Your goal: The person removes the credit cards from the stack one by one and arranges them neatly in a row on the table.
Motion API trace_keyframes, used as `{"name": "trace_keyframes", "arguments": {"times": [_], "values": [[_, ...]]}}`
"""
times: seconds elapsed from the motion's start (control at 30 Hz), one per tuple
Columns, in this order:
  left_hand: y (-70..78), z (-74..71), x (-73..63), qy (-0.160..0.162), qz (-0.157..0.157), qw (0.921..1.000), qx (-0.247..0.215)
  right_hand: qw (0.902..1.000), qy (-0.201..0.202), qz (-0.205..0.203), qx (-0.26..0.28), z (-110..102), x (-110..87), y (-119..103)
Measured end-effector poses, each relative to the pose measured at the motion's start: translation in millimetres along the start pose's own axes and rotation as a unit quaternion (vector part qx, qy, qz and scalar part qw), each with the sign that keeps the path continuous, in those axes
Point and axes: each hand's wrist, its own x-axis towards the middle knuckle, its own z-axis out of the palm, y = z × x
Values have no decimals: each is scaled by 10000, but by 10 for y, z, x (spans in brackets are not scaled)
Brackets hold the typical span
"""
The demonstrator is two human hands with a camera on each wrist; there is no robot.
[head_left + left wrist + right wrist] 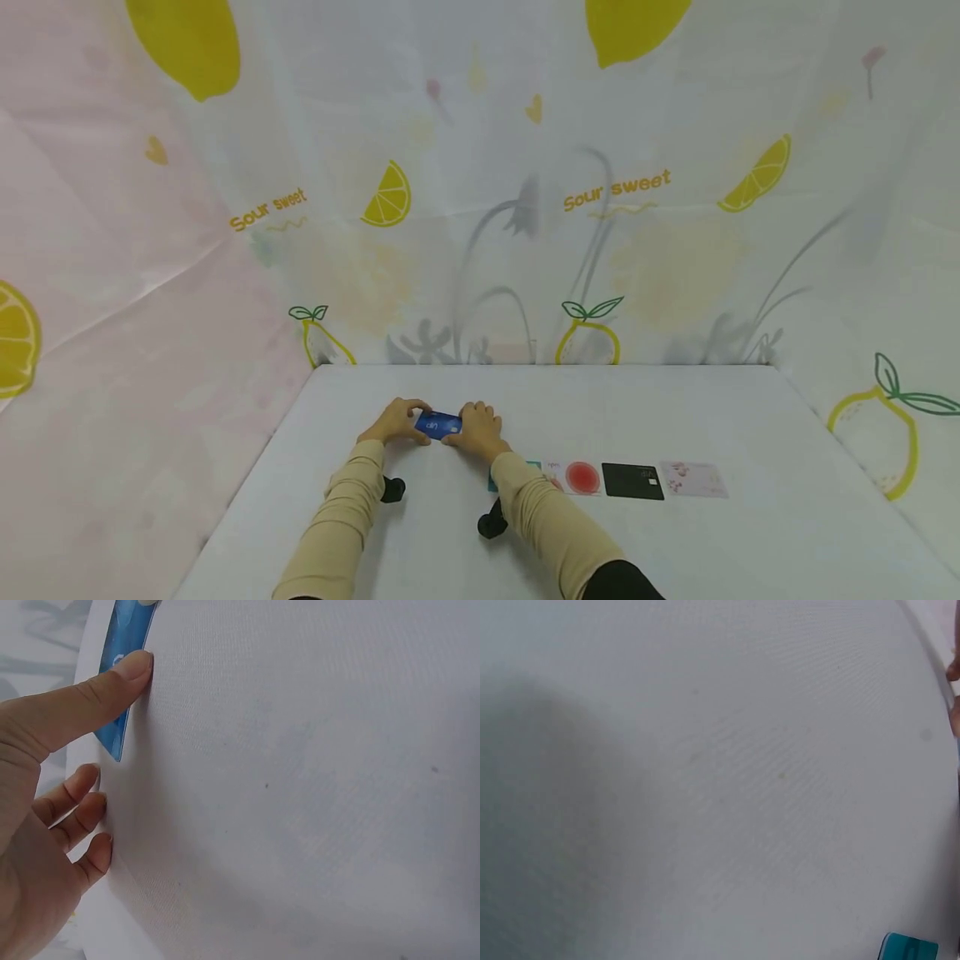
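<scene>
A blue bank card [437,425] with pale lettering and a small chip is between both hands, low over or on the white table. My left hand [393,422] pinches its left end, thumb at the near edge and a finger at the far edge. In the left wrist view the left thumb [97,697] presses on the blue card [135,630], while the other fingers curl beside the table surface. On the card's right end, my right hand [480,429] grips with thumb and fingers, covering that end. The right wrist view shows mostly table, with fingertips at its right edge.
Right of the right forearm, a row holds a teal card [492,482], partly covered by the sleeve, a card with a red circle [582,478], a black card [632,482] and a pale pink flowered card [693,480]. A lemon-print cloth [480,250] hangs behind the table [600,550].
</scene>
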Motion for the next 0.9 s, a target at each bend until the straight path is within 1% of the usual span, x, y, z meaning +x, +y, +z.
{"name": "trace_keyframes", "arguments": {"times": [0.1, 0.2, 0.37, 0.47, 0.57, 0.63, 0.77, 0.83, 0.9], "values": [[10, 2, -4, 42, 54, 10000, 34, 9994, 164, -30, 314, 3, -5, -7], [15, 11, -13, 160, 149, 9998, -16, 9973, 337, -145, 631, -1, -23, -24], [16, 41, -50, 444, 252, 9980, -366, 9917, 467, -249, 1169, -11, -65, -51], [1, 70, -76, 620, 233, 9961, -587, 9889, 510, -324, 1360, -18, -91, -57], [-27, 103, -95, 811, 183, 9940, -706, 9894, 523, -521, 1251, -21, -116, -58], [-45, 124, -106, 927, 137, 9926, -768, 9909, 534, -707, 1012, -12, -136, -56], [-58, 142, -136, 1051, 215, 9910, -795, 9907, 704, -1077, 443, 19, -174, -52], [-59, 132, -149, 1107, 360, 9902, -773, 9887, 815, -1193, 407, 19, -197, -61], [-62, 116, -155, 1161, 516, 9890, -751, 9848, 955, -1275, 694, 12, -214, -65]]}}
